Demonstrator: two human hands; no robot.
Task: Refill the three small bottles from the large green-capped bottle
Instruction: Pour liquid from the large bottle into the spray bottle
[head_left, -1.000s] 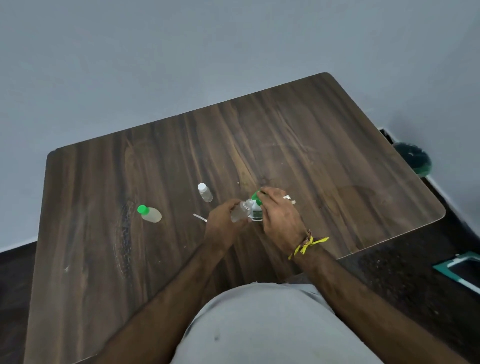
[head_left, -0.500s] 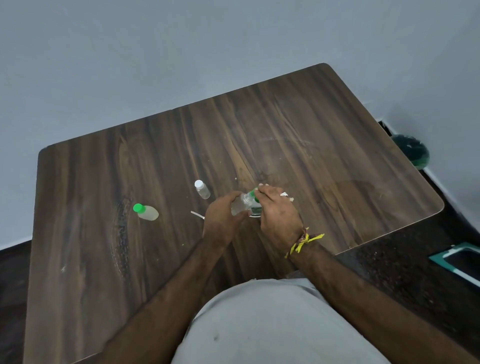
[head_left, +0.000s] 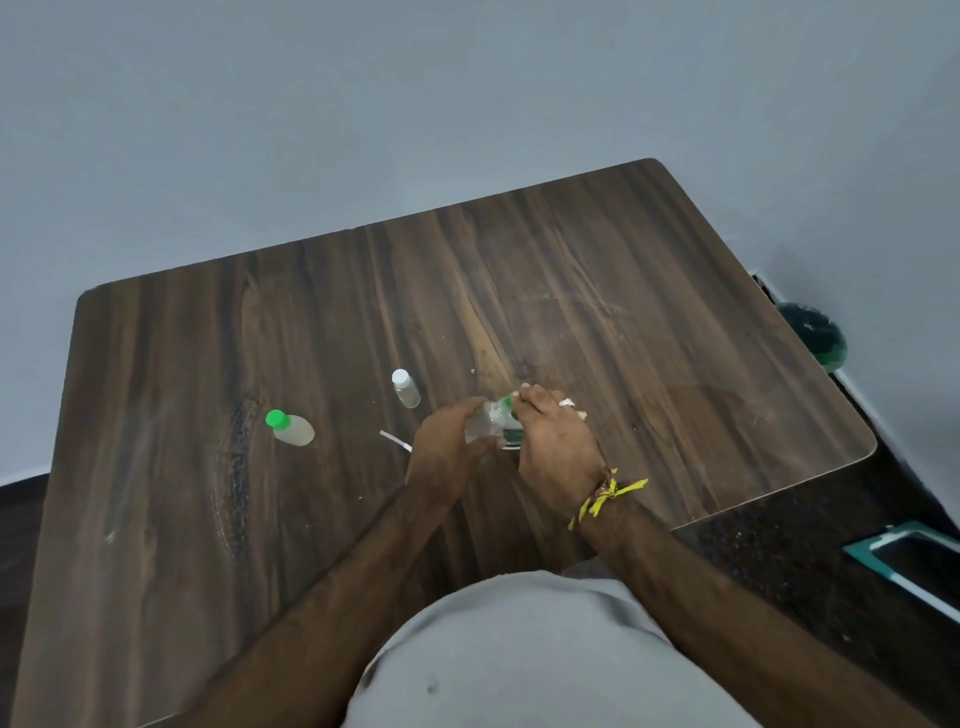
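1. The fingers (head_left: 524, 400) of our right hand (head_left: 558, 447) are curled down over the green top of the large green-capped bottle (head_left: 506, 421), pinching it. Most of that bottle is hidden behind the hand.
2. Our left hand (head_left: 449, 447) wraps 1 clear small bottle (head_left: 480, 423), held tilted with its neck touching or just beside the green cap; we cannot tell whether liquid is passing.
3. Judged step: transfer into this small bottle. To do it well we would keep both mouths aligned, brace both wrists close to the worktop (head_left: 675, 322), and tilt slowly, since the small neck looks narrow and spills easily.
4. The white-capped small bottle (head_left: 406, 388) stands upright just beyond the left hand, near enough to be knocked by a sideways move.
5. The green-capped small bottle (head_left: 289, 428) lies well apart to the left. A thin white strip (head_left: 396, 440) lies beside the left hand.
6. Open worktop lies beyond and to the left of the hands. The right edge is further off; the near edge lies close under our forearms, so lifting clear is safer than drawing back.
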